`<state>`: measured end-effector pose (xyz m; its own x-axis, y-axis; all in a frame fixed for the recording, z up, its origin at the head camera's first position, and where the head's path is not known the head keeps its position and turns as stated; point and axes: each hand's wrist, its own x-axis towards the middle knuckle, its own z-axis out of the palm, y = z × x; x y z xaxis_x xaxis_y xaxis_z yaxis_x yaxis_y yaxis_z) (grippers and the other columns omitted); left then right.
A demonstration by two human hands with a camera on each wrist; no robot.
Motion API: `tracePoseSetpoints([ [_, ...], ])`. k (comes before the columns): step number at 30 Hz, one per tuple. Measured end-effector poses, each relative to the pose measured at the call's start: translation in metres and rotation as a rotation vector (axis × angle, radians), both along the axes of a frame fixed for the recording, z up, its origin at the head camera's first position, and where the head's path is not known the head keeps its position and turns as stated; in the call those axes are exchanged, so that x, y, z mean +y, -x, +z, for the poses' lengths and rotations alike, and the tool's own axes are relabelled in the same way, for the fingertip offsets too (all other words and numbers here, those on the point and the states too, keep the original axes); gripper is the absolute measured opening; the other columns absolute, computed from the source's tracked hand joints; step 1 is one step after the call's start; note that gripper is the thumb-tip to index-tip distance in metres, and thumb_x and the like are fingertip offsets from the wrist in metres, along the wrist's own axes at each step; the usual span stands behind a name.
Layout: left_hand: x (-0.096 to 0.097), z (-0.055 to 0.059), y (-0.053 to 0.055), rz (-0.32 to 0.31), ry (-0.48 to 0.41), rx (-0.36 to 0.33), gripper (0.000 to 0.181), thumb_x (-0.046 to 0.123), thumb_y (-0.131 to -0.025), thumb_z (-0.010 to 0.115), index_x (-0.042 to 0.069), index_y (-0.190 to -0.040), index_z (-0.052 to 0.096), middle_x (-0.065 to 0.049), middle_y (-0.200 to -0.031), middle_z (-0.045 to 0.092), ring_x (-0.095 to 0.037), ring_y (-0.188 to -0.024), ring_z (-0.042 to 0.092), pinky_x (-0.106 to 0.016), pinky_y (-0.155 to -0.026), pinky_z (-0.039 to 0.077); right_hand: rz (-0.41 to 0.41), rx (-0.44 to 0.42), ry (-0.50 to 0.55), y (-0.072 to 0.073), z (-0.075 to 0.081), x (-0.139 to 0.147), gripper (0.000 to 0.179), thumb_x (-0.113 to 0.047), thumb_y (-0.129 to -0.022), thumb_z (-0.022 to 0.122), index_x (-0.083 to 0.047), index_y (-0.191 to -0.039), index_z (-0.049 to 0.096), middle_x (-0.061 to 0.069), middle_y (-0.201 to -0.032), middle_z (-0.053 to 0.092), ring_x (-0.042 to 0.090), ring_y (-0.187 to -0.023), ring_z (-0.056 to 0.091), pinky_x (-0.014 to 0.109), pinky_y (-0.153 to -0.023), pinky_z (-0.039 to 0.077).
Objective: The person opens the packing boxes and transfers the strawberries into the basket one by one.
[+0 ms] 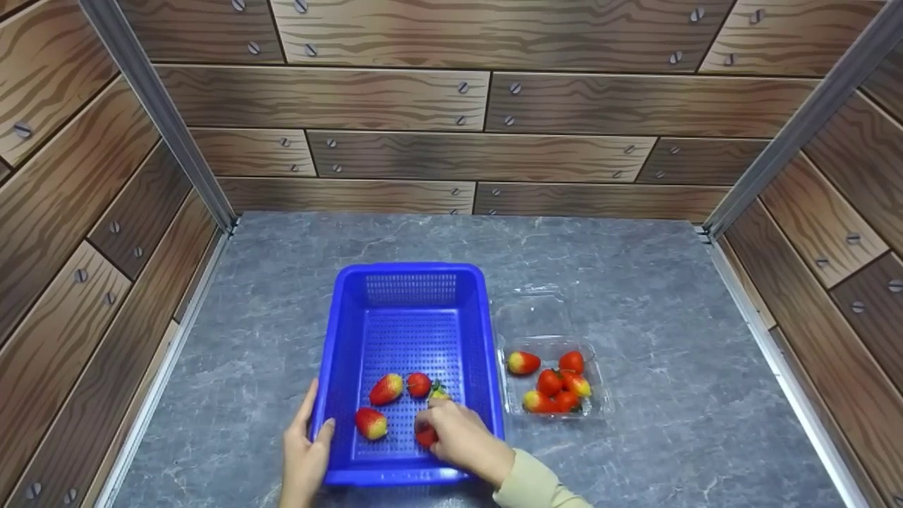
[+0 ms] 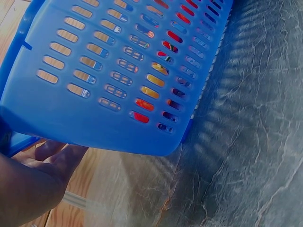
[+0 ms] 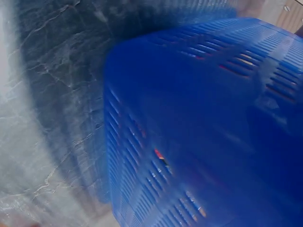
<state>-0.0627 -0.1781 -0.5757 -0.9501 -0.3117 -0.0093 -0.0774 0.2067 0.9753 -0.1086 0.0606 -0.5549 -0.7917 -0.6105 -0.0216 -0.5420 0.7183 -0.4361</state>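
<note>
A blue plastic basket [image 1: 411, 467] with slotted walls stands on the grey surface, several red-and-yellow strawberries [image 1: 386, 389] lying in its near half. My left hand [image 1: 306, 451] grips the basket's left rim near the front corner, thumb on the inner side and fingers outside. In the left wrist view the same hand [image 2: 45, 177] reaches past the basket's wall [image 2: 118, 135]. Over the near right part of the basket, my right hand [image 1: 458, 434] has its fingers curled at a red strawberry [image 1: 426, 436], which they partly hide. The right wrist view shows only the basket's outside [image 3: 199, 104].
Right of the basket, a clear plastic clamshell box [image 1: 518, 409] holds several more strawberries [image 1: 550, 382]. Its transparent lid [image 1: 536, 314] lies folded back behind it. Wood-patterned walls [image 1: 395, 99] and metal posts [image 1: 166, 113] enclose the grey surface [image 1: 663, 353].
</note>
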Motion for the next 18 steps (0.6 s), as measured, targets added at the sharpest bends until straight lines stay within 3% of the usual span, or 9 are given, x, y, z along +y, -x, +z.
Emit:
tracePoseSetpoints([
  [9, 0.0002, 0.0006, 0.0007, -0.011, -0.019, 0.001, 0.067, -0.015, -0.088, 0.054, 0.003, -0.151, 0.039, -0.023, -0.151, 0.040, -0.041, -0.133, 0.044, -0.050, -0.109, 0.039, -0.025, -0.036, -0.055, 0.0017, -0.0055, -0.0012, 0.027, -0.005, -0.064, 0.078, -0.021, -0.085, 0.073, -0.008, -0.076, 0.051, 0.011, -0.066, 0.050, 0.026, -0.051, 0.043],
  [18, -0.0002, 0.0009, 0.0006, -0.008, -0.012, -0.004, 0.068, -0.014, -0.088, 0.054, 0.005, -0.151, 0.039, -0.022, -0.151, 0.040, -0.041, -0.132, 0.045, -0.051, -0.108, 0.040, -0.014, -0.013, -0.066, 0.0008, -0.0032, 0.0000, 0.035, -0.011, -0.063, 0.082, -0.020, -0.096, 0.076, -0.006, -0.085, 0.061, 0.013, -0.073, 0.058, 0.029, -0.055, 0.049],
])
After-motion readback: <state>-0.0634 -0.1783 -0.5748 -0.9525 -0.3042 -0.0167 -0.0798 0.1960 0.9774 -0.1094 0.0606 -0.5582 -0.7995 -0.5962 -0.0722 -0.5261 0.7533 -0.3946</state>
